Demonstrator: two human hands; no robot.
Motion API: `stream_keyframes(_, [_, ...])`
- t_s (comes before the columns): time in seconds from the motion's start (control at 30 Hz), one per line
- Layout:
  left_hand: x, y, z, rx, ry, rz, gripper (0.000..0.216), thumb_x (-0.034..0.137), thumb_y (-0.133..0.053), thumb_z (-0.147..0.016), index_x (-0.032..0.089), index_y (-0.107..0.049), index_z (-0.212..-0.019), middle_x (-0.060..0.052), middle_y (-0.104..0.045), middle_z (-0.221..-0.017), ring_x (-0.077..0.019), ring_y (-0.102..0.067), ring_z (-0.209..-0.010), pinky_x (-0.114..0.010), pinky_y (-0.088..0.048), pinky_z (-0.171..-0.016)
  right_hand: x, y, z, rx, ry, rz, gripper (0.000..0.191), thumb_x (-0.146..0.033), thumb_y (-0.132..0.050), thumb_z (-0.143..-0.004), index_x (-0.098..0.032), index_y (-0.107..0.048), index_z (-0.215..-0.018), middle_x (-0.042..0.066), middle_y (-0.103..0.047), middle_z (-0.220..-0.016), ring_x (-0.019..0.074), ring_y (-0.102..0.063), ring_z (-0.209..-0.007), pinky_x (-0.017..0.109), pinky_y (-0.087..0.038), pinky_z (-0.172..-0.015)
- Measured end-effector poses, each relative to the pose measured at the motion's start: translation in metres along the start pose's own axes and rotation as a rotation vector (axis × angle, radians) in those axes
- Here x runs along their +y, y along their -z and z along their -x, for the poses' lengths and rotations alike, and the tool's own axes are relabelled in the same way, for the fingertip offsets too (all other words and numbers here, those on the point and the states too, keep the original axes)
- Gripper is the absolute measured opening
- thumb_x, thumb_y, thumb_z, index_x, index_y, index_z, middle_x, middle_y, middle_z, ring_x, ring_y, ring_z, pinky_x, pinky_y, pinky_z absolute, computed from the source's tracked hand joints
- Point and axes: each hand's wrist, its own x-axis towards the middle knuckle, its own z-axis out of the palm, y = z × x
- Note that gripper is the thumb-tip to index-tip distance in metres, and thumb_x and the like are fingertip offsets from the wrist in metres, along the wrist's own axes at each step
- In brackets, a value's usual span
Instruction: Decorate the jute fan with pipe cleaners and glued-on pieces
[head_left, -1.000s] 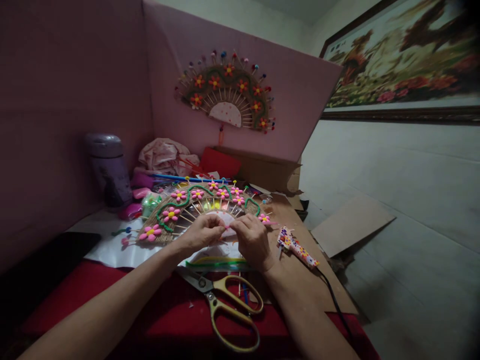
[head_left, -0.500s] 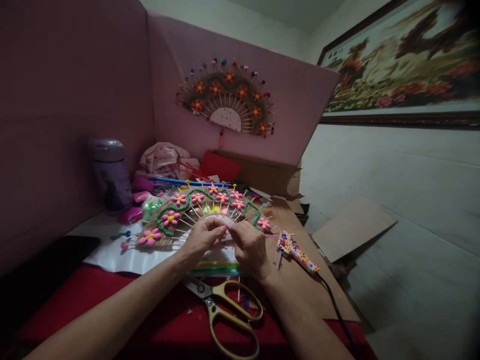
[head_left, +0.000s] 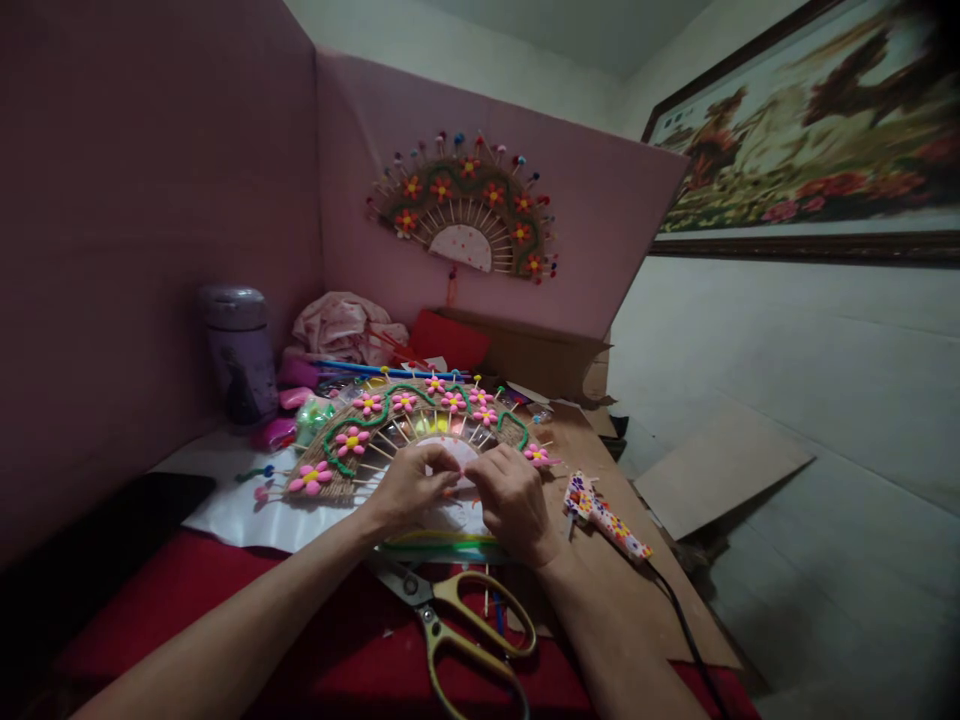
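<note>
My left hand [head_left: 420,485] and my right hand [head_left: 514,497] meet fingertip to fingertip, both pinched closed. Between them is a tiny bit of something pink, mostly hidden by the fingers. A thin pink strand [head_left: 553,462], which looks like a pipe cleaner, shows past the right hand's far side. Just beyond the hands lies a fan-shaped twine craft [head_left: 330,488], with pink clay flowers [head_left: 352,440], a wavy green cord [head_left: 388,405] and sticks. Its white half-round centre [head_left: 442,450] is partly covered by my hands.
Gold-handled scissors [head_left: 480,640] lie open on the red cloth [head_left: 187,610]. A flower-patterned glue gun [head_left: 606,520] rests on cardboard [head_left: 637,610], its cord trailing forward. Yellow and green strips [head_left: 442,541] lie below my hands. A purple bottle [head_left: 240,360] stands left; another fan [head_left: 465,190] hangs behind.
The whole view has shifted slightly, so things appear farther right and a little lower. My fingertips stay together, with the right fingers slightly more spread along the pinch.
</note>
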Motion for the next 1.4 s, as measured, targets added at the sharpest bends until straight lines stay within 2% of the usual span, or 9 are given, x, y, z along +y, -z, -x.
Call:
stream_keyframes(0.13, [0.002, 0.001, -0.001, -0.056, 0.163, 0.107, 0.012, 0.025, -0.065, -0.064, 0.015, -0.059, -0.062, 0.004, -0.055, -0.050, -0.0074, -0.047, -0.041, -0.018, -0.035, -0.040, 0.001, -0.001, 0.000, 0.017, 0.021, -0.012, 0.017, -0.008, -0.044, -0.080, -0.018, -0.058, -0.078, 0.006, -0.057, -0.074, 0.0190, -0.047, -0.074, 0.031, -0.035, -0.067])
stream_keyframes(0.23, [-0.001, 0.001, -0.002, -0.114, 0.192, 0.221, 0.014, 0.027, -0.065, -0.066, 0.014, -0.059, -0.066, 0.004, -0.056, -0.050, -0.0057, -0.044, -0.035, -0.019, -0.034, -0.037, 0.001, -0.002, 0.001, 0.036, -0.016, -0.047, 0.014, -0.010, -0.046, -0.080, -0.018, -0.058, -0.078, 0.005, -0.057, -0.072, 0.0186, -0.048, -0.073, 0.030, -0.036, -0.065])
stream_keyframes(0.43, [0.004, 0.000, 0.001, -0.146, 0.256, 0.486, 0.025, 0.033, -0.071, -0.064, 0.012, -0.062, -0.072, 0.000, -0.062, -0.063, -0.0070, -0.053, -0.047, -0.022, -0.045, -0.050, -0.002, -0.005, 0.003, 0.071, -0.169, -0.258, 0.013, -0.018, -0.046, -0.086, -0.017, -0.057, -0.079, 0.004, -0.057, -0.072, 0.0157, -0.051, -0.069, 0.026, -0.039, -0.062])
stream_keyframes(0.7, [0.008, -0.004, 0.001, -0.080, 0.302, 0.512, 0.028, 0.035, -0.072, -0.061, 0.013, -0.059, -0.071, 0.001, -0.060, -0.062, -0.0071, -0.052, -0.046, -0.021, -0.043, -0.046, -0.004, -0.006, 0.004, 0.078, -0.192, -0.232, 0.011, -0.019, -0.048, -0.085, -0.017, -0.059, -0.082, 0.004, -0.059, -0.072, 0.0161, -0.053, -0.069, 0.026, -0.038, -0.061])
stream_keyframes(0.8, [0.004, -0.003, 0.000, -0.087, 0.275, 0.405, 0.023, 0.034, -0.068, -0.065, 0.013, -0.059, -0.070, 0.001, -0.060, -0.058, -0.0070, -0.049, -0.042, -0.020, -0.038, -0.042, -0.002, -0.006, 0.004, 0.060, -0.161, -0.190, 0.012, -0.017, -0.047, -0.085, -0.017, -0.058, -0.082, 0.004, -0.058, -0.073, 0.0162, -0.052, -0.070, 0.027, -0.037, -0.061])
stream_keyframes(0.97, [0.003, 0.003, -0.001, -0.139, 0.089, 0.012, 0.008, 0.021, -0.061, -0.066, 0.013, -0.064, -0.068, 0.002, -0.059, -0.054, -0.0066, -0.047, -0.042, -0.018, -0.034, -0.042, 0.004, -0.003, 0.002, 0.005, -0.001, 0.030, 0.017, -0.013, -0.045, -0.084, -0.018, -0.059, -0.076, 0.005, -0.058, -0.071, 0.0182, -0.049, -0.072, 0.031, -0.033, -0.066])
stream_keyframes(1.03, [0.004, 0.002, 0.000, -0.152, 0.086, -0.002, 0.008, 0.020, -0.060, -0.066, 0.013, -0.063, -0.066, 0.002, -0.059, -0.054, -0.0069, -0.047, -0.043, -0.018, -0.034, -0.043, 0.005, -0.002, 0.001, -0.002, 0.033, 0.059, 0.017, -0.013, -0.046, -0.084, -0.018, -0.059, -0.075, 0.005, -0.058, -0.070, 0.0187, -0.048, -0.072, 0.032, -0.032, -0.066])
stream_keyframes(1.27, [0.004, -0.014, 0.003, 0.026, 0.234, 0.514, 0.017, 0.028, -0.065, -0.064, 0.014, -0.055, -0.061, 0.004, -0.053, -0.051, -0.0063, -0.045, -0.042, -0.018, -0.034, -0.042, -0.005, -0.012, 0.005, 0.085, -0.090, -0.184, 0.011, -0.013, -0.046, -0.083, -0.017, -0.056, -0.080, 0.005, -0.055, -0.072, 0.0182, -0.047, -0.072, 0.029, -0.036, -0.064])
stream_keyframes(1.4, [-0.003, -0.018, 0.002, 0.077, 0.216, 0.532, 0.021, 0.032, -0.066, -0.064, 0.013, -0.057, -0.062, 0.003, -0.054, -0.052, -0.0061, -0.045, -0.043, -0.019, -0.035, -0.043, -0.007, -0.013, 0.004, 0.095, -0.098, -0.179, 0.013, -0.012, -0.045, -0.083, -0.017, -0.056, -0.080, 0.005, -0.056, -0.073, 0.0186, -0.047, -0.073, 0.030, -0.036, -0.064])
